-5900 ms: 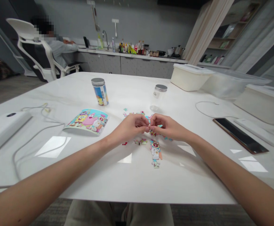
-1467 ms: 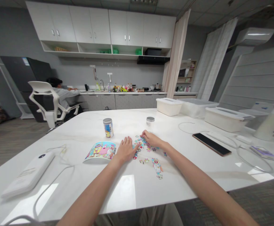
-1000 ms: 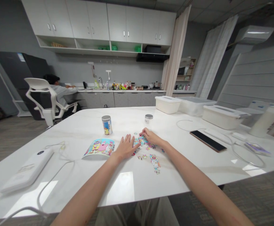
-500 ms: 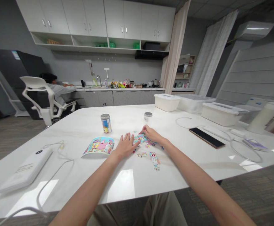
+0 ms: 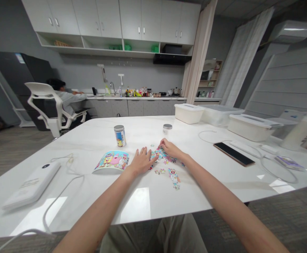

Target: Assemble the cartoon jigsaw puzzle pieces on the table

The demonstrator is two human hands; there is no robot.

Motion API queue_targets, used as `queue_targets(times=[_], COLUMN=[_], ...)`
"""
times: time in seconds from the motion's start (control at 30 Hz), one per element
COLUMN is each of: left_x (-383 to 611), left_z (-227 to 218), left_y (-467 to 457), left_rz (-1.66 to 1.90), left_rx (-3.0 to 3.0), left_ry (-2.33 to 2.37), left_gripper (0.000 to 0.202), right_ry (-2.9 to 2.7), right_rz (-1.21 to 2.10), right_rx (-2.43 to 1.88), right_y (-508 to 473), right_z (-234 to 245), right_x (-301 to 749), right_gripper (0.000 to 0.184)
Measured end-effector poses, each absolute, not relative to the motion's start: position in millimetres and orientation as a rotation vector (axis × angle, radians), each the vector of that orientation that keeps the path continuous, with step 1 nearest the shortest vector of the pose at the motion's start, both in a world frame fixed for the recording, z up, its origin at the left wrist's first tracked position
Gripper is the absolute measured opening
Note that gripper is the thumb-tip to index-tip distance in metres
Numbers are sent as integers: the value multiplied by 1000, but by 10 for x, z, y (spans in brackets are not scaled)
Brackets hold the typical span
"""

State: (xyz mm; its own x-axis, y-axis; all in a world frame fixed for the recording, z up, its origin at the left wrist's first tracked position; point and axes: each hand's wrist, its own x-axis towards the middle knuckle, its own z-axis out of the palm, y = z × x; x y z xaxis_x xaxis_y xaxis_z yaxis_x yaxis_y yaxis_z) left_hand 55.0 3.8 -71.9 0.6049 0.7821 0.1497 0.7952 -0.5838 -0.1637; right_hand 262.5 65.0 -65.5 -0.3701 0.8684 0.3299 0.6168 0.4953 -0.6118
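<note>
A scatter of small colourful puzzle pieces (image 5: 161, 155) lies on the white table (image 5: 153, 200). My left hand (image 5: 142, 161) rests flat beside them, fingers stretched out, touching the left edge of the pile. My right hand (image 5: 169, 148) lies on the far side of the pile with fingers curled down onto the pieces; whether it pinches one I cannot make out. A joined strip of pieces (image 5: 174, 177) lies nearer to me. A cartoon picture sheet (image 5: 112, 160) lies to the left, with a printed tin (image 5: 120, 135) behind it.
A small jar with a grey lid (image 5: 167, 128) stands past the pieces. White device (image 5: 31, 184) with cables at left; dark phone (image 5: 234, 154), cables and white lidded boxes (image 5: 189, 113) at right. A person sits in a white chair (image 5: 46, 107) by the far counter.
Earlier both hands pinched a piece together close up; since then they spread onto the pile. Over the last second the hands barely move, and the view shifts slightly.
</note>
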Motion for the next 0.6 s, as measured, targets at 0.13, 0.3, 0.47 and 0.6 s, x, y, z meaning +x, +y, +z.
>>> queue_targets(times=[0.13,0.3,0.47,0.6], left_x=[554,575,610,635], left_z=[-698,-678,-676,-643], left_y=[28,10,-4,-10], left_rz=[-93,-101,-135,-160], left_rx=[-2606,-2602,-2608,-2651], left_ry=[-1339,-1346,-1349,-1338], left_gripper=[37,41,45,46], right_ry=[-2113,-2124,-2146,-2165], right_rz=[511,503,483,466], right_rx=[-1227,-1236,-1237,-1233], right_y=[648,635,621,612], right_z=[-646,-627,-616,-618], right_x=[2639,2647,2634,2626], right_gripper=[8,8,8,10])
